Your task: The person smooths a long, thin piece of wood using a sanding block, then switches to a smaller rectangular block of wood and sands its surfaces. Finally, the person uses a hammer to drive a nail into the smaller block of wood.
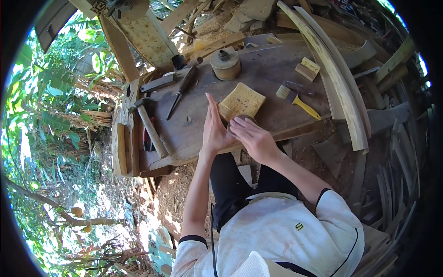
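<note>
A pale yellow, speckled block with a curved far edge (242,100) lies near the front edge of the wooden workbench. My left hand (214,131) stands on edge at the block's left side, fingers stretched out and pointing away from me. My right hand (253,139) rests at the block's near right corner, its fingers bent over a small brown rounded piece (240,121). That piece is mostly hidden under the fingers, so its kind is unclear. Whether the left palm presses against the block or the brown piece cannot be made out.
On the bench (194,138) are a hammer (151,129), a long-handled tool (182,92), red-handled pliers (148,138), a round lidded container (225,65), a yellow-handled paintbrush (297,101) and a small two-tone block (308,69). Long curved wood strips (337,78) cross the right side.
</note>
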Tool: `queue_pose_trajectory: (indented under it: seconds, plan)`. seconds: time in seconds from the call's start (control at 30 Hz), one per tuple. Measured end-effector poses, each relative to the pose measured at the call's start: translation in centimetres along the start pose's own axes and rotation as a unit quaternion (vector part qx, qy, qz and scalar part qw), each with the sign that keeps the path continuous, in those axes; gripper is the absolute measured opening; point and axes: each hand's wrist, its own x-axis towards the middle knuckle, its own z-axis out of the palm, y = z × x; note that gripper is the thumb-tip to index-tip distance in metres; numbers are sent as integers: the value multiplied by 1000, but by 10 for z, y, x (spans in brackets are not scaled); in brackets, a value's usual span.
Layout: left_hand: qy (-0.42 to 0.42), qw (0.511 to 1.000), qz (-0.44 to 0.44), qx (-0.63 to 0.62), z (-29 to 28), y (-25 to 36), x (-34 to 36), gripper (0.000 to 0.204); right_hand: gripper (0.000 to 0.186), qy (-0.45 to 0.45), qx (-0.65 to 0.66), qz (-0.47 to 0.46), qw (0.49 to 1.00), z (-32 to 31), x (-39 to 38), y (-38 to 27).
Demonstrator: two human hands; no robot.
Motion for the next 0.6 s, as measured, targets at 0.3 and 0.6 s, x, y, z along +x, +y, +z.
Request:
queue_pose_trajectory:
  seconds: [0.3, 0.6]
  plan:
    - [3, 999, 29, 29, -2, -3, -1, 169, 37, -80, 17, -69, 994, -14, 3, 17]
    - [14, 1000, 16, -15, 0, 6, 3, 171, 44, -84, -115, 1, 990, 11, 53, 19]
